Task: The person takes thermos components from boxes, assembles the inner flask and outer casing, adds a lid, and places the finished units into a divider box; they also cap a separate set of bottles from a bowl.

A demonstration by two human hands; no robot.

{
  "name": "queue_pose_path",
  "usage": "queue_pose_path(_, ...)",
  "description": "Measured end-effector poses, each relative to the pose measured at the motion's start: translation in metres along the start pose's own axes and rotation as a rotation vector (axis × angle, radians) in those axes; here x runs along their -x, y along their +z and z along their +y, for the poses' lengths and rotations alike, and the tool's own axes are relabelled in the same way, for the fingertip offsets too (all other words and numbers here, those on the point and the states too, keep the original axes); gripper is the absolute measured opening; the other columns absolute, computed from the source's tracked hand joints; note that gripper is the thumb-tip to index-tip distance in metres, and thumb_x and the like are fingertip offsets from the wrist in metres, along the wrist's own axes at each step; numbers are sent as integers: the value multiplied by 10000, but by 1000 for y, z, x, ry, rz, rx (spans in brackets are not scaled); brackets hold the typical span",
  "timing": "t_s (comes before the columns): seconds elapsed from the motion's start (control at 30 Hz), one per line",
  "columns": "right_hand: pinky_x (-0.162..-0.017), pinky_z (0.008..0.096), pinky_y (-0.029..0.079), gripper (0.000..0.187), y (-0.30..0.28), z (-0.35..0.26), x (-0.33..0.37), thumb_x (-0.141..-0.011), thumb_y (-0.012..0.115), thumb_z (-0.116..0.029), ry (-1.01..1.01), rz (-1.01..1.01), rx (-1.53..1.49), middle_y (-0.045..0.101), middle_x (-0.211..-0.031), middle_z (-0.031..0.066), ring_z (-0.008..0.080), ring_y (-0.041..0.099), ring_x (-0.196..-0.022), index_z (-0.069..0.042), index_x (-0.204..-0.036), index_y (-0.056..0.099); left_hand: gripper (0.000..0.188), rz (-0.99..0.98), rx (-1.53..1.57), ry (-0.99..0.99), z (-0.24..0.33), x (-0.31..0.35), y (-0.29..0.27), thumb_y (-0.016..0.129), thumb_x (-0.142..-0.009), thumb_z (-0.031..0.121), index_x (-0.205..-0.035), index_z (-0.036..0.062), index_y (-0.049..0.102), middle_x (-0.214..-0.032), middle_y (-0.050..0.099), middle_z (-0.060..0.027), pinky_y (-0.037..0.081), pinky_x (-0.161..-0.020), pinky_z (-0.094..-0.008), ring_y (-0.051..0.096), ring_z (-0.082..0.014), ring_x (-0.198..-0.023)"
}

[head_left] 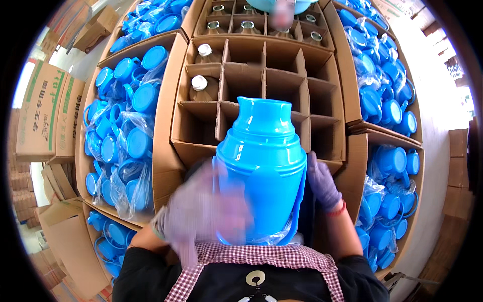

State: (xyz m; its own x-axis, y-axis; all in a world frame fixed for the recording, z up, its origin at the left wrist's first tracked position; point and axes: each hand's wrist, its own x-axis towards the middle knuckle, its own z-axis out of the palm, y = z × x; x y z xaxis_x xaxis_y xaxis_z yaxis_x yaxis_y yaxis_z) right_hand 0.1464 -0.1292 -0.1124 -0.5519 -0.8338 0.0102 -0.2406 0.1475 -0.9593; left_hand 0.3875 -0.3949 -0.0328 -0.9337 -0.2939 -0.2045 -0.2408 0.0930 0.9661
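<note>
A bright blue plastic thermos flask shell with a spouted top stands upright in front of my apron. My right hand, in a purple-grey glove, is at its right side with the fingers stretched upward along it. My left hand, gloved too, is smeared by motion at the shell's lower left, and its fingers cannot be made out. Clear plastic film shows at the shell's base. Just beyond it is a divided cardboard box, where two white-capped bottles stand in the left cells.
Cartons of blue lidded jugs, some in plastic film, flank me on the left and right. Beyond the divided box is another carton with glass-necked liners and a blurred hand over it. Flat cardboard leans at left.
</note>
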Motion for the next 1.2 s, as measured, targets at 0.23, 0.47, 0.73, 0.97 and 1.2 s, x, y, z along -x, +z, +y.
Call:
queue_pose_path(0.23,-1222,462,321,806,22,-74,-40,-1017,512,-574,-513,106,54,474,-1554,256,385,479,-1438,19,-1555,416,730,289,-20,310,26,-50,17,345,-1077,602,-1476,16,519,-1508,535,-214,316,-1222,-502,490,-375,-1425)
queue_pose_path(0.47,-1253,501,233,843,13,-70,-48,-1030,404,-654,-524,42,70,419,-1584,278,416,374,-1501,29,-1524,452,952,361,212,172,4,-52,15,344,-988,770,-1529,-8,442,-1547,486,-189,339,-1219,-498,500,-355,-1411)
queue_pose_path(0.73,-1237,521,250,693,11,-77,-39,-1113,293,-483,-309,149,60,487,-1526,294,459,418,-1462,56,-1533,413,556,608,-500,336,13,-40,22,400,-1116,392,-1515,16,491,-1513,533,-200,419,-1172,-371,513,-301,-1396)
queue_pose_path(0.97,-1046,445,469,473,1,-19,-59,-1070,440,-309,-23,-233,256,556,-1296,220,349,579,-1211,21,-1398,522,756,190,71,-61,43,-2,28,484,-1015,663,-1461,58,561,-1482,569,-158,358,-1202,-527,522,-311,-1403)
queue_pose_path(1.2,-1226,433,309,723,20,-72,-44,-1098,369,-520,-159,2,-242,463,-1546,286,395,437,-1464,25,-1574,364,910,158,-427,475,37,-15,12,293,-1038,714,-1548,-29,416,-1561,479,-211,266,-1255,-442,416,-372,-1486)
